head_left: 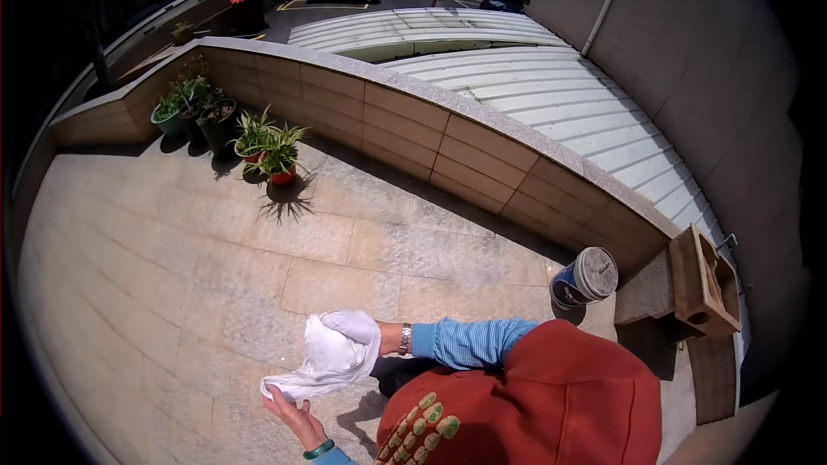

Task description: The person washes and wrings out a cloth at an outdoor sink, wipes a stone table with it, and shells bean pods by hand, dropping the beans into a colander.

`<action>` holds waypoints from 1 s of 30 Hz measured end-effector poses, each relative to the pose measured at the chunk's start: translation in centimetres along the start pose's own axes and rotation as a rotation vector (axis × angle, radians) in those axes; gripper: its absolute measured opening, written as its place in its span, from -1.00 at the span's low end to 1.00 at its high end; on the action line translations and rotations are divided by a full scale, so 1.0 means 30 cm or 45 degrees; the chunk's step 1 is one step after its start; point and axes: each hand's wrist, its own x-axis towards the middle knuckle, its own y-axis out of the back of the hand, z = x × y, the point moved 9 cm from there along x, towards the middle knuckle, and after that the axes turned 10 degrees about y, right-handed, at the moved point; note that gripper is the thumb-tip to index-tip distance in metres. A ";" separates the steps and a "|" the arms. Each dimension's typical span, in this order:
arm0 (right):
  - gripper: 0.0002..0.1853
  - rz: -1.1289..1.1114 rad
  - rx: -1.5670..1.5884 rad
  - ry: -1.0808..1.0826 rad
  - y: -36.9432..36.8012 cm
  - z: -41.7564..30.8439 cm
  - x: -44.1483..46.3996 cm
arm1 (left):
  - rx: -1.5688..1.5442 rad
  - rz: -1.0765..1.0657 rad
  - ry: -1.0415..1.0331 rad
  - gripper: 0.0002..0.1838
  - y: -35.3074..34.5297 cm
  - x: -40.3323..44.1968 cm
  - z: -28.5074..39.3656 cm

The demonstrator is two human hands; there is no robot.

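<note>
While the bucket (584, 278) stands in full sun on the paving (448, 293), I'm watching from afar through the head camera, and there's the white cloth (332, 349), well to the left of that bucket and nearer me, held up between two hands. Left hand (295, 418), the one with the green bangle (319, 449), has its fingertips closed on the cloth's lower end; right hand (387, 337), with the watch (405, 338) at its wrist, is hidden in the upper bunch, so I can't tell whether those fingers are curled or spread. Light stuff, I'd judge: limp, soft, nothing to break, likely to sag wherever it isn't backed. I'd pinch two separate edges, thumb against fingers, since a grab at the middle would only bunch it. Damp or dry? Can't say. Round the bucket: low wall (405, 116) behind it, a box-like piece (687, 271) just to its right, potted plants (280, 155) far to its left.
</note>
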 end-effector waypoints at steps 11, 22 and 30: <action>-0.66 -0.162 -0.143 0.057 -0.263 0.178 0.527 | -0.337 -0.774 0.200 -0.48 -0.140 0.328 0.261; -0.56 -0.218 -0.569 0.255 -0.557 0.215 1.069 | -0.281 -0.106 -0.187 -0.47 0.477 0.807 0.587; -0.55 -0.112 -0.261 0.172 -0.870 0.440 1.498 | -0.293 -0.197 -0.065 -0.50 0.789 1.202 0.792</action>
